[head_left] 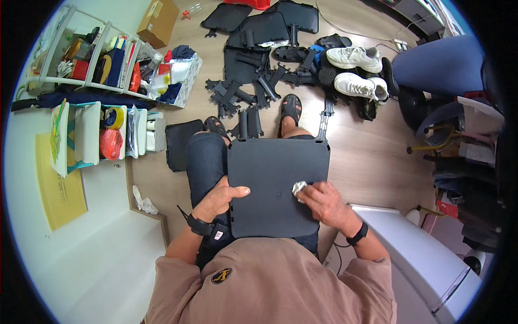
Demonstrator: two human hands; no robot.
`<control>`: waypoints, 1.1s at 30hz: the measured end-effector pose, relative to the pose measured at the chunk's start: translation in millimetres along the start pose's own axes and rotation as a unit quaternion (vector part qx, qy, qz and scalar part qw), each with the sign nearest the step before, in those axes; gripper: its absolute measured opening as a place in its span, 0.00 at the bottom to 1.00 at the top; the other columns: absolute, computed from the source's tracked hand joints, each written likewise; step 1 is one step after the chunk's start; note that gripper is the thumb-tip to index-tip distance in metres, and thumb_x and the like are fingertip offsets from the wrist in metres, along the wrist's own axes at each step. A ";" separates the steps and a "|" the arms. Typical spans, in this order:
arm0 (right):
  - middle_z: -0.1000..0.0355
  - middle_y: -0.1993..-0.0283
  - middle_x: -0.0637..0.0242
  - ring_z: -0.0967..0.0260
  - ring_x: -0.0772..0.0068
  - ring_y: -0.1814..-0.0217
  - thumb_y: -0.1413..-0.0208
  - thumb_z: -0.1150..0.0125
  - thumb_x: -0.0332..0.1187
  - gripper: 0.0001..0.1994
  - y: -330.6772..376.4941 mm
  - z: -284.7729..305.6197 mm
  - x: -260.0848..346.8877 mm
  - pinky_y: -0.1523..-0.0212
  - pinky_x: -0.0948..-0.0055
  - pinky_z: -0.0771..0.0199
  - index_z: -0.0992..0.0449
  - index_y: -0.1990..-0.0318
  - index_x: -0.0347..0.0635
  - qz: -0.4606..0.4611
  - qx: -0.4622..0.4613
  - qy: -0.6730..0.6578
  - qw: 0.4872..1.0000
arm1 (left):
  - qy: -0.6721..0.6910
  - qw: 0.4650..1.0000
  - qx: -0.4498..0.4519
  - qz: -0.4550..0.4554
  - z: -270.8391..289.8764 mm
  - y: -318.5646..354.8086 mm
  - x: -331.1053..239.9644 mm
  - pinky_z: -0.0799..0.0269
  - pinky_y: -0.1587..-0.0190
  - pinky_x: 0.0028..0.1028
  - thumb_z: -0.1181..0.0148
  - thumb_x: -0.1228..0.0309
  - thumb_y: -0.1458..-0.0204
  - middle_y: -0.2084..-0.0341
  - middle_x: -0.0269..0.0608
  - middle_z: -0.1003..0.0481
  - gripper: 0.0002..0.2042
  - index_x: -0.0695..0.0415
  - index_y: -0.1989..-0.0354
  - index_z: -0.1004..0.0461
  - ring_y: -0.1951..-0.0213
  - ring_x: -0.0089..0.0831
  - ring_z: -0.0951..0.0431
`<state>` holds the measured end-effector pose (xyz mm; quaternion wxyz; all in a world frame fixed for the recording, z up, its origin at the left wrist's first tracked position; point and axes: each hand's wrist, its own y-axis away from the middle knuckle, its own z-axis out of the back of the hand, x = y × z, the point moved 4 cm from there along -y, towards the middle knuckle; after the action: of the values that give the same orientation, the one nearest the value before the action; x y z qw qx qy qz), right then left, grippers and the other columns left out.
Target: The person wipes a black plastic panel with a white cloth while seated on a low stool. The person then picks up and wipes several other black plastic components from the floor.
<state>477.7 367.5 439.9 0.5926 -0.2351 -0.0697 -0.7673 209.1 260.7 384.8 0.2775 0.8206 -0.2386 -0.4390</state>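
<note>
A flat black plastic panel (270, 173) with rounded corners rests across my lap. My left hand (218, 198) grips its left edge, thumb lying on top and the other fingers out of sight beneath. Toward the right side of the panel, my right hand (326, 204) pinches a crumpled white wipe (299, 187) against the surface. Past my feet, more black panels (264, 27) lie on the floor along with several black plastic connector pieces (237, 97). Another small black panel (181, 146) leans beside my left leg.
White sneakers (356, 59) are piled at the front right, near a blue seat (440, 65). To the left stand a shelf rack (81, 81) full of odds and ends and a smaller organiser (86, 132). A white cabinet (410, 254) sits close by my right elbow.
</note>
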 end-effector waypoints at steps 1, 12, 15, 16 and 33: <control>0.27 0.49 0.65 0.31 0.67 0.55 0.52 0.37 0.27 0.21 8.7 -1.9 7.9 0.55 0.67 0.31 0.18 0.47 0.38 0.007 -0.003 -0.004 1.000 | -0.001 1.000 0.004 -0.003 -0.5 -2.0 -1.4 0.34 0.33 0.36 0.28 0.65 0.51 0.40 0.46 0.27 0.39 0.64 0.30 0.37 0.38 0.38 0.28; 0.26 0.50 0.64 0.31 0.67 0.57 0.56 0.35 0.30 0.25 69.2 -20.8 56.6 0.56 0.67 0.31 0.19 0.45 0.37 0.012 0.066 -0.086 0.994 | -0.029 0.998 0.050 0.003 -8.7 -27.1 -12.0 0.31 0.36 0.33 0.32 0.69 0.48 0.44 0.49 0.24 0.33 0.68 0.34 0.34 0.43 0.36 0.24; 0.26 0.50 0.65 0.32 0.68 0.58 0.55 0.35 0.30 0.25 65.3 -17.2 53.9 0.57 0.67 0.33 0.19 0.45 0.38 0.023 0.064 -0.092 0.993 | -0.026 0.998 0.060 0.000 -12.3 -34.1 -12.8 0.30 0.37 0.34 0.33 0.69 0.48 0.44 0.50 0.24 0.33 0.70 0.34 0.34 0.43 0.36 0.24; 0.26 0.50 0.65 0.33 0.68 0.58 0.55 0.35 0.30 0.24 62.0 -15.6 51.9 0.58 0.67 0.34 0.19 0.46 0.38 0.031 0.064 -0.079 0.994 | -0.020 0.998 0.066 0.001 -13.2 -35.5 -13.0 0.30 0.37 0.34 0.33 0.69 0.48 0.44 0.51 0.24 0.33 0.70 0.34 0.34 0.43 0.36 0.24; 0.26 0.54 0.60 0.30 0.58 0.57 0.52 0.38 0.19 0.21 -99.0 18.1 -62.1 0.55 0.61 0.29 0.22 0.47 0.36 -0.068 -0.077 0.091 0.991 | -0.009 0.995 0.100 -0.026 -9.2 -32.6 -7.5 0.28 0.37 0.35 0.29 0.67 0.49 0.42 0.48 0.25 0.37 0.66 0.32 0.37 0.42 0.35 0.24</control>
<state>401.1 457.4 445.2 0.5227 -0.2040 0.0276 -0.8273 218.0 291.6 371.7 0.1808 0.8458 -0.2626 -0.4277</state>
